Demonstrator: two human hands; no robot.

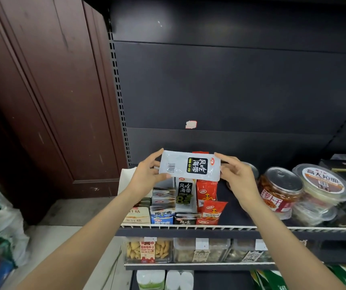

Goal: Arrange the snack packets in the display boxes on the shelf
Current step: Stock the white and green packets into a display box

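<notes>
Here both hands (pixel 147 174) (pixel 238 174) hold packet (pixel 189 168) above, perhaps, display boxes (pixel 185 195).

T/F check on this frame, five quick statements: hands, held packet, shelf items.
1. Both hands hold the white seaweed packet: left hand, right hand. True.
2. The packet lies inside a display box. False: it is held in the air above the boxes.
3. A red snack box stands right of the black-and-white seaweed box. True.
4. The clear jar has no lid. False: a metal pull-tab lid covers it.
5. The lower shelf holds only bottles. False: clear tubs stand there.
</notes>
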